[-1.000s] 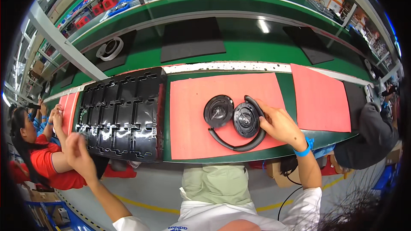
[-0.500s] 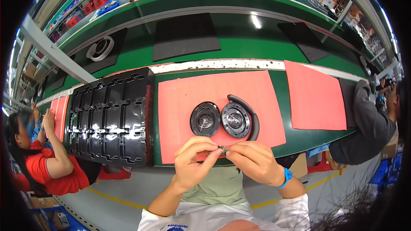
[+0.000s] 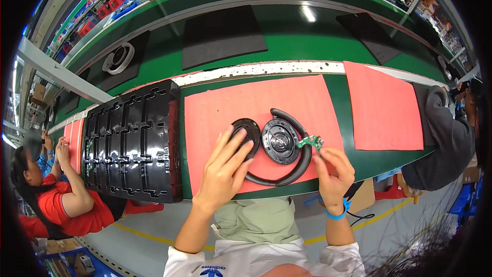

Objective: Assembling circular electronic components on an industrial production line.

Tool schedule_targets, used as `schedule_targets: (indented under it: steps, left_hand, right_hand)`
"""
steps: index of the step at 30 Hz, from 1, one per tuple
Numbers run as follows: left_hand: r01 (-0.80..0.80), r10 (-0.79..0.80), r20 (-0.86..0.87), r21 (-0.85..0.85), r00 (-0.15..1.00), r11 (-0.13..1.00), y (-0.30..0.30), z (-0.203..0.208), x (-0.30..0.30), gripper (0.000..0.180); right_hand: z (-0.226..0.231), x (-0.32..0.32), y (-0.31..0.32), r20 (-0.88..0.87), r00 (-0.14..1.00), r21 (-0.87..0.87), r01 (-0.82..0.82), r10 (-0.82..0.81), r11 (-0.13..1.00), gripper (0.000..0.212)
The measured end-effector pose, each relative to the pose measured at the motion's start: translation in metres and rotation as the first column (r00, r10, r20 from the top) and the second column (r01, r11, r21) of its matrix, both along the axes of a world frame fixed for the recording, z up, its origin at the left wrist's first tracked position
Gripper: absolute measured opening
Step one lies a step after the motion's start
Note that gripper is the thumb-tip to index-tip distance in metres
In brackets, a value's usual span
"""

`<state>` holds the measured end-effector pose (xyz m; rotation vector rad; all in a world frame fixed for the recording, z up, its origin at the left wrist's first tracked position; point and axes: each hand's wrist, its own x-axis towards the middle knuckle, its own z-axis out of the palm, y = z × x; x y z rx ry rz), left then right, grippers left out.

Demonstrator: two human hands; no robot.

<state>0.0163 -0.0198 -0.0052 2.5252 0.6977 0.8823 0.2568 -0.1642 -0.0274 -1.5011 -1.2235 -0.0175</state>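
Note:
A pair of black headphones lies on the pink foam mat, with the inside of the right ear cup (image 3: 280, 141) facing up and a thin wire across it. The headband (image 3: 284, 178) curves round the near side of the cups. My left hand (image 3: 224, 166) rests on the left ear cup (image 3: 250, 127) with its fingers spread, hiding part of it. Between thumb and fingers, my right hand (image 3: 334, 170) pinches a small green circuit board (image 3: 313, 142) just right of the right cup, over the headband. Whether wires join board and cup I cannot tell.
The pink foam mat (image 3: 215, 107) lies on the green bench. Left of it stands a stack of black plastic trays (image 3: 130, 141); another pink sheet (image 3: 384, 110) is to the right. Co-workers sit at both sides. Black mats (image 3: 223, 38) lie on the surface beyond.
My hands have parted: the left moved onto the left cup, the right carried the circuit board rightward. The headband now shows round the near side of the cups.

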Motion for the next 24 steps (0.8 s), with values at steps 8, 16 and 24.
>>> schedule_targets:
  steps: [8, 16, 24]
  left_hand:
    - [-0.117, 0.477, 0.545, -0.565, 0.690, 0.817, -0.006, -0.031, -0.014, 0.036]
    - [-0.106, 0.440, 0.611, -0.503, 0.658, 0.858, -0.010, -0.032, -0.013, 0.036]
    - [-0.117, 0.374, 0.649, -0.404, 0.662, 0.907, -0.010, -0.031, -0.013, 0.034]
  right_hand:
    - [-0.020, 0.004, -0.009, -0.359, 0.932, 0.051, -0.042, 0.057, 0.998, 0.030]
    - [-0.021, 0.005, -0.011, -0.322, 0.946, 0.004, -0.036, 0.035, 0.999, 0.029]
    - [-0.022, 0.002, -0.007, -0.319, 0.948, 0.013, 0.006, -0.002, 1.000, 0.028]
